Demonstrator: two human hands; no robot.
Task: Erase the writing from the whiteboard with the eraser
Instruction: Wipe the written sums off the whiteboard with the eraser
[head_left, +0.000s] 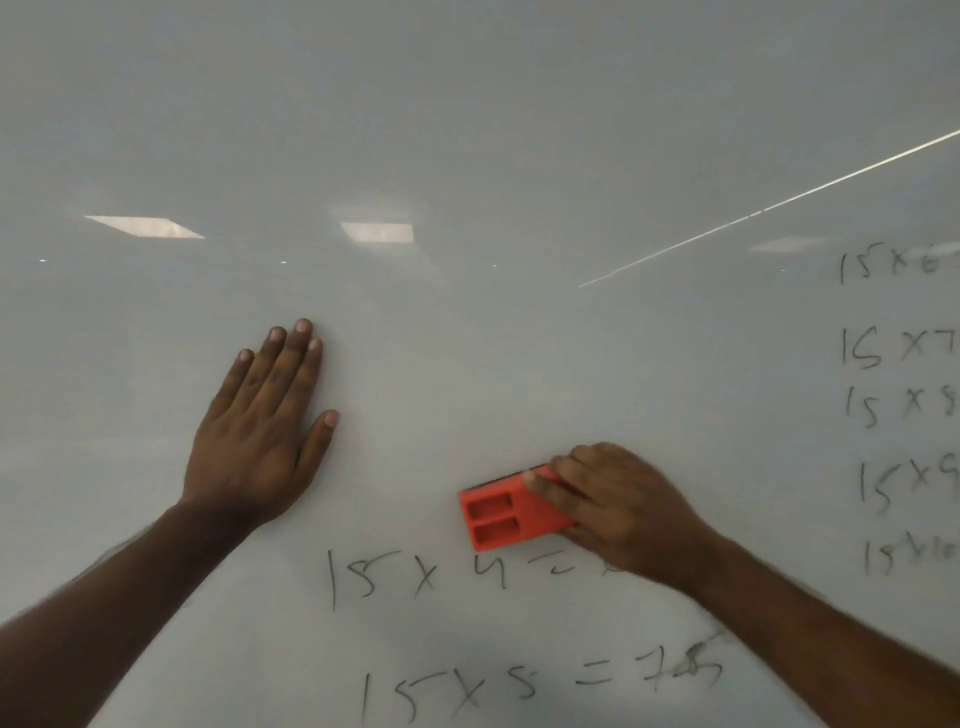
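A white whiteboard (467, 156) fills the view. My right hand (618, 504) grips a red-orange eraser (501, 517) and presses it flat on the board just above a black line reading "15 x 4 =" (421, 577), whose end is hidden under my wrist. Below it runs a second line, "15 x 5 = 75" (535, 680), with its last digits smeared. More multiplication lines (898, 415) form a column at the right edge. My left hand (260, 431) lies flat on the board, fingers together and pointing up, left of the eraser and holding nothing.
Ceiling lights reflect as bright patches (376, 232) in the board's upper half, and a thin bright streak (769, 208) crosses the upper right. The board above and between my hands carries no writing.
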